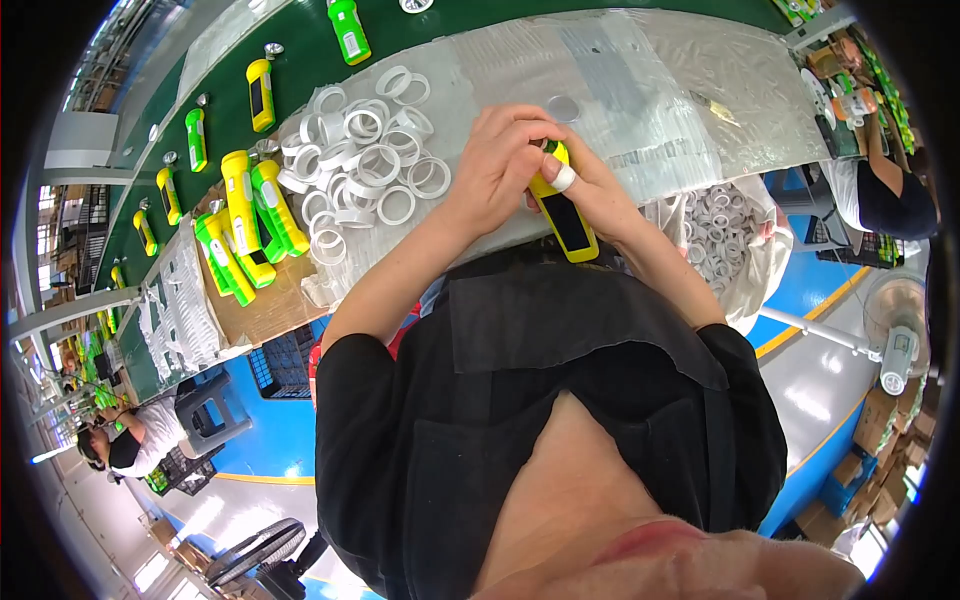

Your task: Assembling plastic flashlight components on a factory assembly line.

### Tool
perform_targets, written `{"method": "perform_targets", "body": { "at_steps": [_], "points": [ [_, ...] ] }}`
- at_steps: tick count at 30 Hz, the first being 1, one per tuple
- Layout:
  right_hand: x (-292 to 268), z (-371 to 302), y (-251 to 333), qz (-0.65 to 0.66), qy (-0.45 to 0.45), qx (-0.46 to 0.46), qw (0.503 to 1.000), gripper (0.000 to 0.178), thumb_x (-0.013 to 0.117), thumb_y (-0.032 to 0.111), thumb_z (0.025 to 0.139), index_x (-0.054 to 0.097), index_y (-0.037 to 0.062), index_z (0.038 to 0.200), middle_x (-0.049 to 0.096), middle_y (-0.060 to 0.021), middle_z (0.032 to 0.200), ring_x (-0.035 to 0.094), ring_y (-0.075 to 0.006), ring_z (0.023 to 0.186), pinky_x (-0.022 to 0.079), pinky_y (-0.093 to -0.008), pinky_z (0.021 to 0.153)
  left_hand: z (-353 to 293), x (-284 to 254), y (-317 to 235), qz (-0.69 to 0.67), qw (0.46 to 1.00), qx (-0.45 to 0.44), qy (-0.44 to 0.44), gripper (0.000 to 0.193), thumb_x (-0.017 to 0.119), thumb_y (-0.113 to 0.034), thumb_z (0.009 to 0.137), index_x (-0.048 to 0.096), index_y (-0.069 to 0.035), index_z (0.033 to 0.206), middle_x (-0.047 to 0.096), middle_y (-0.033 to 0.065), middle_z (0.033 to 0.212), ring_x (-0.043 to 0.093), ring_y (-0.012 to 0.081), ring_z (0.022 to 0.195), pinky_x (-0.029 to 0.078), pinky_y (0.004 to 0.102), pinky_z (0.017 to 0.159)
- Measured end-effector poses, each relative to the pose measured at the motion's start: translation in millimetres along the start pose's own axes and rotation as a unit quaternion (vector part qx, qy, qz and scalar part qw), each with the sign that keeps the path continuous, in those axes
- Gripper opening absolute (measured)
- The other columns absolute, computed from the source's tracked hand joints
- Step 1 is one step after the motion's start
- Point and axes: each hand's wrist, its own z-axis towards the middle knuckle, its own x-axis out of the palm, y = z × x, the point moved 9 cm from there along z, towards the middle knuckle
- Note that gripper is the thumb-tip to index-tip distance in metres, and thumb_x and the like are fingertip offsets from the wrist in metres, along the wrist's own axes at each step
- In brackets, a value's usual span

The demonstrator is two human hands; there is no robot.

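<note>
Both hands meet at the upper end of a yellow flashlight (573,226) with a dark panel, which slants down toward my apron. My left hand (497,165) is closed over its head end, fingers bent and pressed there. My right hand (597,190) wraps round the same end from the other side, with a white band on its thumb. The fingers hide the flashlight's head, so what they touch there cannot be made out. A small transparent disc (563,108) lies just beyond the hands. To the left spreads a loose heap of white rings (379,166).
Green and yellow flashlights (240,205) lie piled on cardboard at the left. More flashlights (260,95) line the green belt (300,58) beyond. A bag of white rings (717,235) hangs at the table's right edge. Co-workers (150,437) sit at both sides; a fan (897,345) stands right.
</note>
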Motion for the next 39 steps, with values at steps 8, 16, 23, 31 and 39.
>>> {"method": "perform_targets", "body": {
  "at_steps": [8, 16, 23, 31, 39],
  "points": [
    [-39, -17, -11, 0.142, -0.064, -0.018, 0.988, 0.04, 0.051, 0.03, 0.099, 0.044, 0.0082, 0.132, 0.061, -0.0119, 0.094, 0.062, -0.0192, 0.078, 0.05, -0.0312, 0.074, 13, 33, 44, -0.086, 0.991, -0.105, -0.011, 0.036, 0.053, -0.029, 0.094, 0.06, -0.003, 0.118, 0.059, 0.0138, 0.119, 0.053, 0.0327, 0.112, 0.036, 0.0431, 0.098],
    [-69, -41, -16, 0.109, -0.126, -0.034, 0.985, 0.039, 0.048, 0.032, 0.1, 0.046, 0.007, 0.129, 0.061, -0.0119, 0.089, 0.06, -0.0182, 0.076, 0.047, -0.0293, 0.071, 10, 75, 112, 0.227, 0.961, -0.117, 0.109, 0.05, 0.07, -0.035, 0.081, 0.061, -0.006, 0.12, 0.058, 0.0077, 0.124, 0.049, 0.0285, 0.117, 0.037, 0.0406, 0.098],
    [-72, -38, -15, 0.094, -0.129, -0.02, 0.987, 0.042, 0.049, 0.034, 0.099, 0.047, 0.0055, 0.129, 0.061, -0.0121, 0.089, 0.059, -0.0185, 0.076, 0.047, -0.0295, 0.07, 12, 57, 107, 0.088, 0.985, -0.138, 0.043, 0.042, 0.071, -0.023, 0.082, 0.062, -0.009, 0.12, 0.06, 0.0077, 0.117, 0.053, 0.0272, 0.11, 0.042, 0.0395, 0.092],
    [-50, -16, 5, 0.117, -0.079, -0.066, 0.988, 0.042, 0.056, 0.029, 0.097, 0.046, 0.0013, 0.128, 0.061, -0.0087, 0.093, 0.062, -0.0162, 0.076, 0.051, -0.0292, 0.068, 14, 43, 9, -0.044, 0.993, -0.043, 0.105, 0.038, 0.05, -0.02, 0.098, 0.055, -0.007, 0.133, 0.047, 0.0131, 0.12, 0.048, 0.0237, 0.111, 0.041, 0.0332, 0.092],
    [-16, 3, 6, 0.052, -0.002, -0.036, 0.998, 0.044, 0.056, 0.035, 0.097, 0.047, 0.0017, 0.125, 0.06, -0.0083, 0.093, 0.062, -0.0155, 0.076, 0.052, -0.0284, 0.069, 4, 14, -2, 0.028, 0.996, 0.037, 0.073, 0.039, 0.039, -0.02, 0.098, 0.058, -0.002, 0.127, 0.054, 0.0129, 0.123, 0.051, 0.0282, 0.111, 0.037, 0.0379, 0.097]
  ]
}}
